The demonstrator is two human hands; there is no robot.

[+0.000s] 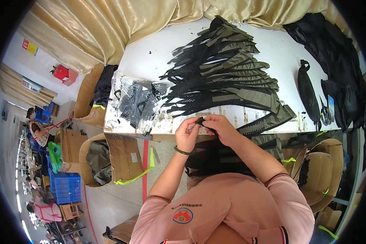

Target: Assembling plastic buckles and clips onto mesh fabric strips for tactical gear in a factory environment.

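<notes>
Just above the table's front edge, my left hand [186,132] and my right hand [220,127] meet, fingers closed in a pinch on a small black piece [199,120]. It looks like a strap end or a buckle; the fingers cover most of it. Dark fabric [219,156] lies over my lap below the hands. Beyond them, olive and black mesh straps [232,77] overlap in a long heap, the nearest draping over the edge by my right forearm. Left of the heap rests a clear plastic bag [130,95] with black plastic buckles [140,106].
On the table's right are a long black padded piece [308,93], scissors [325,112] and piled black fabric [341,69]. Cardboard boxes stand at left [126,158] and right [323,171]. Curtains [81,28] hang behind. Another person [38,130] stands far left near blue crates [67,188].
</notes>
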